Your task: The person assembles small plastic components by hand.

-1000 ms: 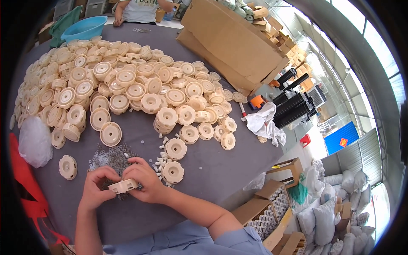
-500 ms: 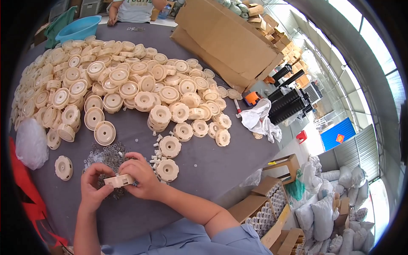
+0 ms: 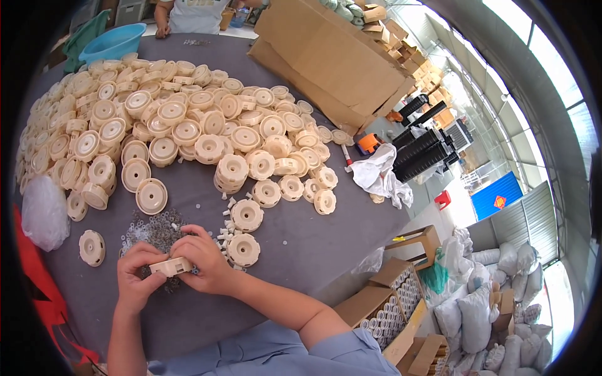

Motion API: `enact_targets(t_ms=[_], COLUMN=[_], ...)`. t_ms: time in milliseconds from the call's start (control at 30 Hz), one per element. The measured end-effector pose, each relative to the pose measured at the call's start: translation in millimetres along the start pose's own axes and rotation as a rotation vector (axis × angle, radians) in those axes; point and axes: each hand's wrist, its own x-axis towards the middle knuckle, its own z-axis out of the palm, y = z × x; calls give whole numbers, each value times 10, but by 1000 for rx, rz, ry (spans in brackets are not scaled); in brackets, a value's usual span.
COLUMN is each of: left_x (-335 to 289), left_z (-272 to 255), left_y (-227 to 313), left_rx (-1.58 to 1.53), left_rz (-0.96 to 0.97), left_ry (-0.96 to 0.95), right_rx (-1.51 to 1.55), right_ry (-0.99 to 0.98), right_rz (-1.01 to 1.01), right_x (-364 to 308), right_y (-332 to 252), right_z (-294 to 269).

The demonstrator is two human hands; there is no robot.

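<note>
Between my two hands a cream round plastic cap (image 3: 172, 267) is held on edge, its slotted rim showing. My left hand (image 3: 139, 276) pinches its left side with thumb and fingers. My right hand (image 3: 205, 262) grips the right side, fingers curled over the top. Just beyond the hands lies a heap of small grey and clear rings (image 3: 153, 230). Small white plugs (image 3: 227, 229) are scattered right of my right hand, beside two single caps (image 3: 243, 249). Another cap (image 3: 92, 248) lies alone to the left.
A big pile of cream caps (image 3: 169, 113) covers the far part of the dark table (image 3: 307, 250). A clear plastic bag (image 3: 46, 213) sits at the left edge, a blue basin (image 3: 111, 42) behind. Cardboard (image 3: 332, 59) and a white cloth (image 3: 379, 175) lie right. Across stands another person (image 3: 195, 15).
The cap has turned slightly in my hands, so more of its slotted rim faces me. Both hands keep hold of it in nearly the same place. The whole view has shifted a little.
</note>
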Motion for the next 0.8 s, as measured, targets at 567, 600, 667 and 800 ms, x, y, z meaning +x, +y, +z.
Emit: enact_targets(t_ms=[567,600,667,800], left_x=[-20,-23,-31,-31], left_z=[68,64,61,76], left_y=[14,13,7,42], left_rx=[26,47,42,65], left_rz=[119,141,145,144], left_ry=[7,5,7,19], right_rx=[61,50,75,93], right_ry=[13,26,6,-6], right_rz=[-2,-8,-10,-6], right_x=[9,14,-12,-23], right_y=[-17,-23,-2,-5], right_z=[10,13,19,15])
